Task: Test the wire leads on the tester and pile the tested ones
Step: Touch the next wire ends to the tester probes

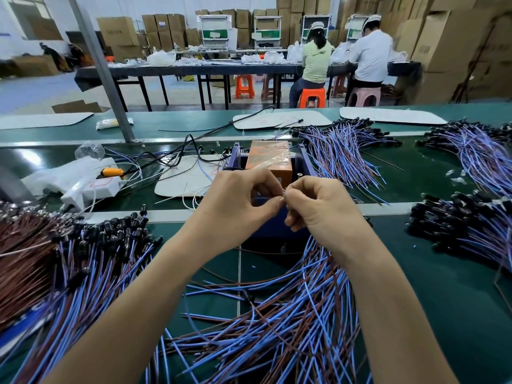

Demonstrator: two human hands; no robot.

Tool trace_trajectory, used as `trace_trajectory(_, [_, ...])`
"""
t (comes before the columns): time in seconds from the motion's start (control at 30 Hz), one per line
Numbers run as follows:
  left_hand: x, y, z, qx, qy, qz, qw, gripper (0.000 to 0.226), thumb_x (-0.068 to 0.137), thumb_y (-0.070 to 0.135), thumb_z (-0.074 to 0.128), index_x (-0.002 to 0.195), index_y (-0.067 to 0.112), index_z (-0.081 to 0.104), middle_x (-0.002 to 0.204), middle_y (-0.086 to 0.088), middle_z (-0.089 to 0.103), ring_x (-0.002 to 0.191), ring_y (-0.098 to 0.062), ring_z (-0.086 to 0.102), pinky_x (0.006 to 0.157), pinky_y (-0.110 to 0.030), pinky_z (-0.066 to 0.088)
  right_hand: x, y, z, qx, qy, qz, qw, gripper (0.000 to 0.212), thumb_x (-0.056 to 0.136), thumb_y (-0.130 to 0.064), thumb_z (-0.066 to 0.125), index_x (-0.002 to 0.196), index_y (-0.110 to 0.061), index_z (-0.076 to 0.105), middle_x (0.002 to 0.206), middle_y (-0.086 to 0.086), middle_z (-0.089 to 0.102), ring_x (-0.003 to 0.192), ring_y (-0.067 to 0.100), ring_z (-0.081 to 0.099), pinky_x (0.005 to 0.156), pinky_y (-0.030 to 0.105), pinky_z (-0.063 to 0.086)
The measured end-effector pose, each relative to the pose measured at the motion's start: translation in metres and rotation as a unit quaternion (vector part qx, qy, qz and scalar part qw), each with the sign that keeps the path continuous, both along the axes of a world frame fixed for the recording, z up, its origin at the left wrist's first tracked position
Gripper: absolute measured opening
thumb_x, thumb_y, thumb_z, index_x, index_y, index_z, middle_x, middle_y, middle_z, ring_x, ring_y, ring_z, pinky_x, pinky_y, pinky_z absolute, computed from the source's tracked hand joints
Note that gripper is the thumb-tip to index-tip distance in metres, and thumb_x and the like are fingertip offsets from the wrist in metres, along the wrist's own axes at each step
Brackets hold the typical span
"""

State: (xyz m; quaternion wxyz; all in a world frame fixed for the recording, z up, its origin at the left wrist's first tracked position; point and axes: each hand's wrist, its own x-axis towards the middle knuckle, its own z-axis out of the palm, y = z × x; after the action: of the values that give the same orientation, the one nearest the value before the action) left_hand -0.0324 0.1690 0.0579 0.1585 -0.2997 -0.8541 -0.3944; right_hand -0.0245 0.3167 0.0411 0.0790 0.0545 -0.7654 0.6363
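Observation:
The tester (270, 162), a blue frame with an orange box wrapped in film, stands at the middle of the green bench. My left hand (238, 206) and my right hand (318, 209) meet just in front of it, fingertips pinched together on the end of a wire lead that is mostly hidden. A bundle of blue and brown leads (299, 309) hangs from under my right hand and fans toward me. A pile of leads with black ends (91, 253) lies at the left. More piles lie behind the tester to the right (343, 151) and at the right (457, 225).
A white power strip (94, 187) with an orange plug sits left of the tester among black cables. A grey post (108, 79) rises at the back left. Pale boards (279, 119) lie on the far belt. Two people sit at a far table.

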Motion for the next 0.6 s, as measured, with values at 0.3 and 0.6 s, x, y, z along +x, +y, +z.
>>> trace_trajectory(0.3, [-0.0013,0.0034,-0.0035,-0.003,-0.001,0.004,1.0,0.009,0.08,0.009,0.071,0.079,0.017,0.067,0.069,0.002,0.069,0.064,-0.005,0.06,0.065,-0.018,0.046,0.0026,0.0018,0.0037,-0.039,-0.038,0.032,0.998,0.026,0.09,0.001,0.049,0.067,-0.01,0.055,0.054,0.001,0.049,0.037,0.004,0.05,0.039,0.016,0.042])
trace_trajectory(0.6, [-0.003,0.0005,-0.0015,0.028,-0.042,-0.03,0.998,0.016,0.081,0.007,0.071,0.078,0.021,0.065,0.072,0.003,0.068,0.064,-0.001,0.058,0.068,-0.018,0.049,0.0062,0.0031,0.0096,-0.093,-0.075,0.058,0.991,0.027,0.092,0.003,0.047,0.068,-0.006,0.055,0.058,0.004,0.049,0.04,0.009,0.048,0.04,0.017,0.041])
